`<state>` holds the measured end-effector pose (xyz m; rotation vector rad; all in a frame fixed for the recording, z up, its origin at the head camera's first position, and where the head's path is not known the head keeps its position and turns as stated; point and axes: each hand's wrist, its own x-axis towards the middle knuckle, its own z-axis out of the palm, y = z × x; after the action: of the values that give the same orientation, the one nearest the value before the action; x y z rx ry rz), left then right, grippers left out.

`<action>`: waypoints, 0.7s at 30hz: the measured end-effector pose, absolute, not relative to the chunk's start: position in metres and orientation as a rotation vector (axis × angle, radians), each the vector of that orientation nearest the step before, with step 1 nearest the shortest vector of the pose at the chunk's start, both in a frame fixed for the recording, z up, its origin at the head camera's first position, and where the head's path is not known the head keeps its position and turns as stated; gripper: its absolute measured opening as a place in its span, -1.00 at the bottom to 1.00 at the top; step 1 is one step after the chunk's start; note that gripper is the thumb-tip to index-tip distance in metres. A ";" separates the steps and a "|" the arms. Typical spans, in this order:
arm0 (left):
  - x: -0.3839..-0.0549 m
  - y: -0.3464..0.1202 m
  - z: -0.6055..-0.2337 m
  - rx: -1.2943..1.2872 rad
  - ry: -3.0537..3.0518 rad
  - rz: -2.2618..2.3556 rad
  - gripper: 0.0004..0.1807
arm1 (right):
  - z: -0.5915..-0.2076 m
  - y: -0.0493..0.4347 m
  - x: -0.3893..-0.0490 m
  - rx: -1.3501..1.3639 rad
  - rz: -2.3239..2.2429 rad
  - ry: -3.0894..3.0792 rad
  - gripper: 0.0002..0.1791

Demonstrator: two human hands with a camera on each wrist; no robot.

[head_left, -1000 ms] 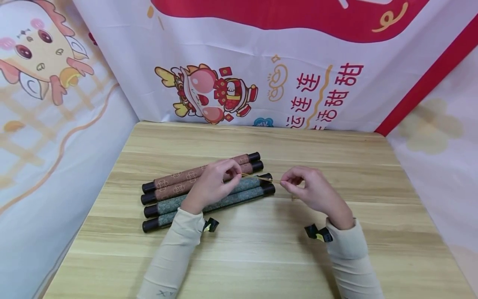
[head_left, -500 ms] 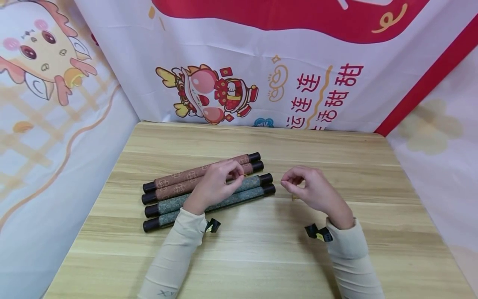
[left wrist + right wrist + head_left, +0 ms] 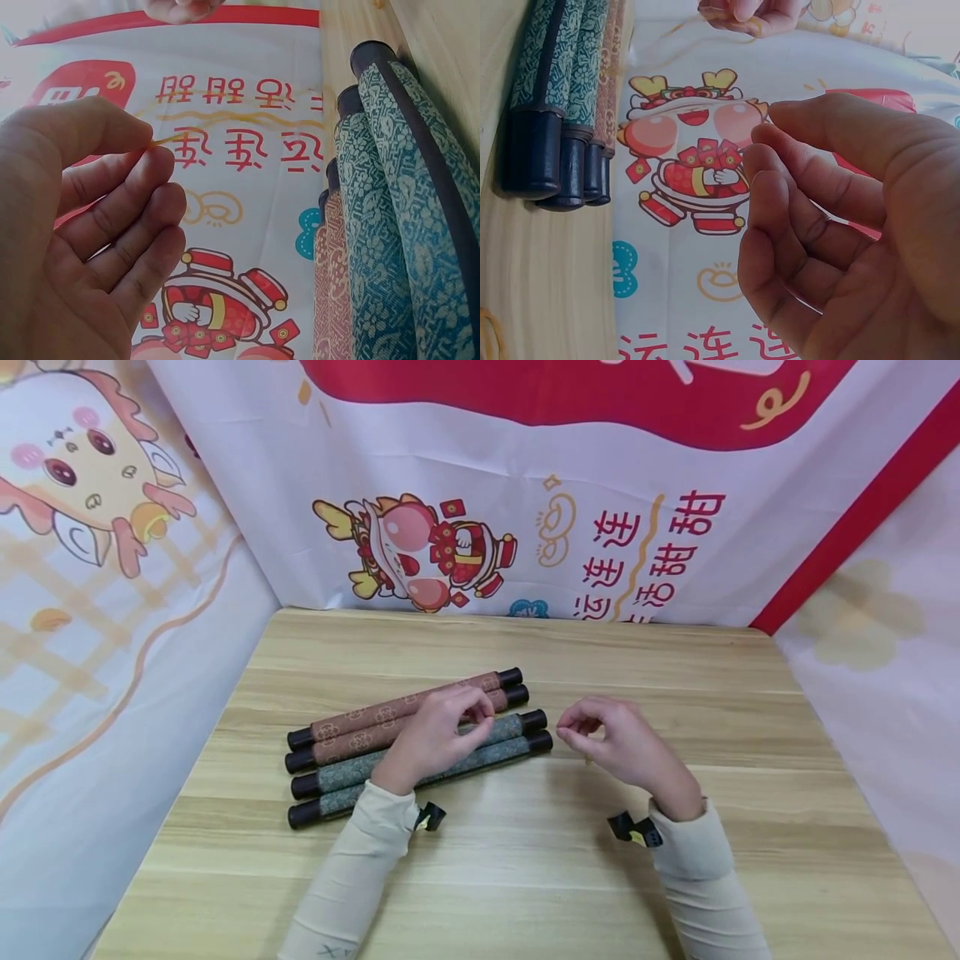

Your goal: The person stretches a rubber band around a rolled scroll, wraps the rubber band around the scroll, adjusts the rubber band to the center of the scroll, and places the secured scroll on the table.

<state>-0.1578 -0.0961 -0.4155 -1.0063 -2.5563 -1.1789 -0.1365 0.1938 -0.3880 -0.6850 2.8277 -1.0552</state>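
In the head view my left hand [image 3: 442, 731] is over the scrolls, thumb and forefinger pinching a thin yellow rubber band [image 3: 159, 142]. Only a short bit of the band shows at the fingertips. To the right, my right hand [image 3: 618, 739] faces it, fingers curled and thumb close to the forefinger. Nothing shows at its fingertips in the right wrist view. Two brown scrolls [image 3: 405, 702] and two green scrolls [image 3: 487, 756], all with dark end knobs, lie side by side on the table. My left hand hides their middle.
Another yellow band [image 3: 490, 335] lies on the wooden table [image 3: 525, 893], close to my right hand. A white and red printed cloth [image 3: 420, 443] stands behind the table's back edge, with more printed cloth [image 3: 97, 635] on the left side.
One second ago the yellow rubber band was stretched between both hands; now no strand shows between them in the head view. The hands have barely moved and the scrolls are unmoved.
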 end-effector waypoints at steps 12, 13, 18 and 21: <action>-0.152 -0.087 -0.414 -1.074 -2.544 -1.157 -0.96 | -0.393 0.185 -0.134 -0.798 -1.077 2.810 -0.84; -0.152 -0.086 -0.415 -1.079 -2.546 -1.152 -0.96 | -0.393 0.185 -0.133 -0.805 -1.070 2.811 -0.83; -0.151 -0.081 -0.415 -1.104 -2.555 -1.115 -0.97 | -0.393 0.181 -0.134 -0.804 -1.029 2.816 -0.80; -0.151 -0.078 -0.417 -1.123 -2.554 -1.098 -0.97 | -0.394 0.180 -0.134 -0.796 -1.023 2.808 -0.76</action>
<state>-0.1506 -0.0777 -0.4169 -1.1231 -2.5542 -1.0976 -0.1340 0.1800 -0.3936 -0.7960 2.8084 -1.0225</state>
